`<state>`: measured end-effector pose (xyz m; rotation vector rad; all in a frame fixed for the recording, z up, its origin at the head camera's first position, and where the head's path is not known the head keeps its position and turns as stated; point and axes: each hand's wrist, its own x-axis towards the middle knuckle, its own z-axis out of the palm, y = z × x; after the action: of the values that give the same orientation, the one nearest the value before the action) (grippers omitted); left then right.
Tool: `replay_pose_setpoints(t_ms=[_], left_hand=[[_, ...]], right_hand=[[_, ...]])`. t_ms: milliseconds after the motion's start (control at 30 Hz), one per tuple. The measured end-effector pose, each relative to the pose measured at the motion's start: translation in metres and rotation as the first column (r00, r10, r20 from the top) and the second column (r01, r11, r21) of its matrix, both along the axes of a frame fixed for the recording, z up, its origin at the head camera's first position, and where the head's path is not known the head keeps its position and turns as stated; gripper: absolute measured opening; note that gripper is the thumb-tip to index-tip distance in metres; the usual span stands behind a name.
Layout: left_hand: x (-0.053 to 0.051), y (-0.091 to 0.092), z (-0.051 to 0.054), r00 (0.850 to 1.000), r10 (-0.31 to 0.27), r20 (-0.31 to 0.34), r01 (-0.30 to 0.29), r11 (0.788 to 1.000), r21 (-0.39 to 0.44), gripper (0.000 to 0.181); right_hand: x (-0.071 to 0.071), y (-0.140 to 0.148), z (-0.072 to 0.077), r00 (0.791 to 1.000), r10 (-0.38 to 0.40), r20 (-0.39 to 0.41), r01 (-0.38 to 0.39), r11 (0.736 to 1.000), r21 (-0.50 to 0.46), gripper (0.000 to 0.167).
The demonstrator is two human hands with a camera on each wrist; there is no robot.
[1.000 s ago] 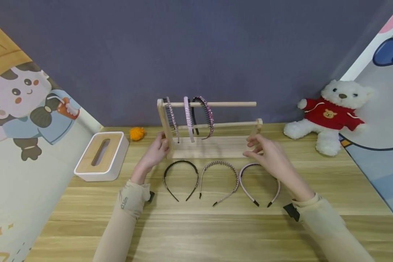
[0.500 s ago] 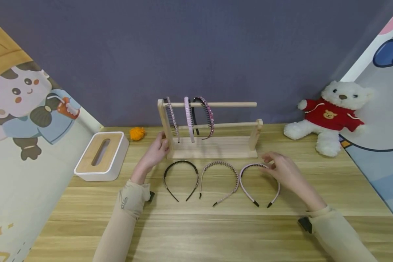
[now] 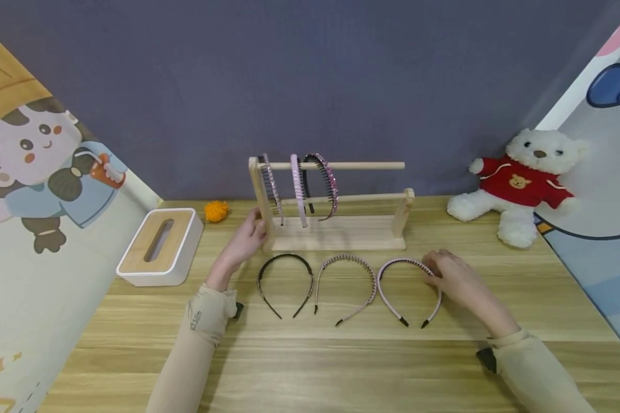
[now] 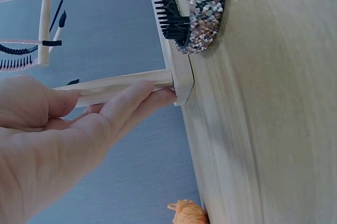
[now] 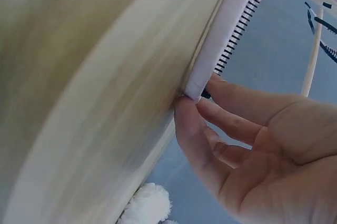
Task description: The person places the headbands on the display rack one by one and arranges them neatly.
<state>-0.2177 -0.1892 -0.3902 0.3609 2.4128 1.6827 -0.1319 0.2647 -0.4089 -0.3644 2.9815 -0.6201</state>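
Observation:
My left hand holds the left post of a wooden rack; in the left wrist view the thumb and fingers lie on opposite sides of the post. At the right, my right hand pinches the upper right edge of a pale pink headband lying on the table. In the right wrist view, its fingertips meet the band on both sides. A black headband and a beaded pink headband lie to its left.
Several headbands, among them a pale pink one, hang on the rack's upper bar. A tissue box and an orange yarn ball stand left, a white teddy bear right. A dark wall rises behind.
My right hand has moved from the rack's right end down and rightward to the pale pink headband, and its fingers have closed on the edge. The left hand has stayed at the post.

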Motion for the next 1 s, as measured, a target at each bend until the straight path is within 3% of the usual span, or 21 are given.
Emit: replay_pose_setpoints(t_ms=[600,1000], left_hand=[[-0.001,0.000,-0.002,1.000,0.002,-0.007,-0.002,1.000,-0.010,0.049],[-0.002,-0.001,-0.002,1.000,0.004,-0.007,-0.004,1.000,-0.005,0.049]], right_hand=[[-0.004,0.007,0.003,1.000,-0.001,0.008,0.001,0.997,-0.073,0.017],[0.000,0.012,0.008,0.999,-0.020,-0.040,0.016,0.995,-0.098,0.024]])
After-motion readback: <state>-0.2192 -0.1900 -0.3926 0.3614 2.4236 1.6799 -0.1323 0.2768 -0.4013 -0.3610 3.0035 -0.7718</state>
